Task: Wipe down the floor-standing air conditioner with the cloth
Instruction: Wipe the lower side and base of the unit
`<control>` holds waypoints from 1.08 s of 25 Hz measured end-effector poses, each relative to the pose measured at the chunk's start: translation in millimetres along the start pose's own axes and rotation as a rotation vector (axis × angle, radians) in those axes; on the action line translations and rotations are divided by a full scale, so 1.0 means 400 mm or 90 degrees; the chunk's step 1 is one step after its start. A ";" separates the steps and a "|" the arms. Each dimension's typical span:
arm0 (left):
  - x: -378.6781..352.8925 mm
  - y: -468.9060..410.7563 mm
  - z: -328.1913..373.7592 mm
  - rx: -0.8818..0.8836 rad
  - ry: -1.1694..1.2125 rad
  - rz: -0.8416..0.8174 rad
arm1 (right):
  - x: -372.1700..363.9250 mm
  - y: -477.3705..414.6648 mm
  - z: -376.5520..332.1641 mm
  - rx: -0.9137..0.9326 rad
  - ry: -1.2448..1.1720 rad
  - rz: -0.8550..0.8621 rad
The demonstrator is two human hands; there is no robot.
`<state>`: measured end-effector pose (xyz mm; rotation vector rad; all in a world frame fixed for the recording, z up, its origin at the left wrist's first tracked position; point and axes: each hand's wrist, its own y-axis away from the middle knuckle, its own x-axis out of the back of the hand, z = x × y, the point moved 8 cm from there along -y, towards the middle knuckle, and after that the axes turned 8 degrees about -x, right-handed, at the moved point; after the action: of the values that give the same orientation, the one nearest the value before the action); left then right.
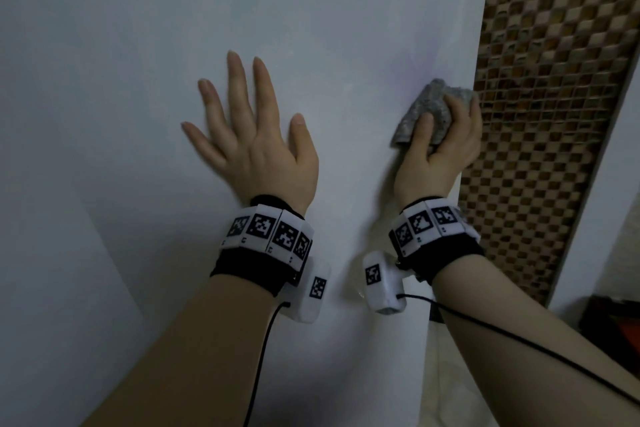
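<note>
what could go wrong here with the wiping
The cloth is bunched small in the right hand at the right edge of the air conditioner, so a stroke may slip off onto the mosaic tiles. The left hand, flat on its front, may leave fingerprints.

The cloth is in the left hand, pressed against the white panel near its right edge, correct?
No, the head view shows the cloth in the right hand, pressed against the white panel near its right edge; the left hand lies flat, empty.
</note>
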<state>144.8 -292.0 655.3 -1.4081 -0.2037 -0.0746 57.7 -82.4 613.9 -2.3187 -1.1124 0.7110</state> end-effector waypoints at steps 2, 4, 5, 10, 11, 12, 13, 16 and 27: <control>-0.005 -0.001 -0.003 0.000 -0.009 -0.002 | -0.029 0.033 -0.031 0.080 0.021 -0.056; -0.007 -0.001 -0.006 -0.003 -0.003 0.001 | -0.043 0.025 -0.050 0.143 0.027 -0.095; -0.006 -0.001 -0.006 -0.004 0.000 0.004 | -0.039 -0.001 -0.052 0.128 0.022 -0.085; -0.005 -0.001 -0.008 -0.006 -0.001 0.017 | -0.058 -0.002 -0.108 0.146 0.027 -0.106; -0.005 0.000 -0.008 -0.007 -0.001 0.018 | -0.067 0.007 -0.121 0.195 0.031 -0.134; -0.004 0.000 -0.008 -0.007 0.000 0.020 | -0.067 -0.005 -0.125 0.208 0.026 -0.137; -0.003 0.001 -0.008 -0.006 0.000 0.021 | -0.060 -0.031 -0.120 0.178 0.014 -0.117; -0.002 -0.003 -0.008 -0.005 0.004 0.015 | -0.046 -0.063 -0.129 0.077 -0.009 -0.040; -0.006 0.000 -0.008 -0.011 -0.002 0.007 | -0.070 -0.041 -0.152 0.123 0.005 -0.031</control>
<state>142.7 -295.2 654.2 -1.4268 -0.1981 -0.0660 71.7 -107.1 676.9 -2.1243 -1.0451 0.7551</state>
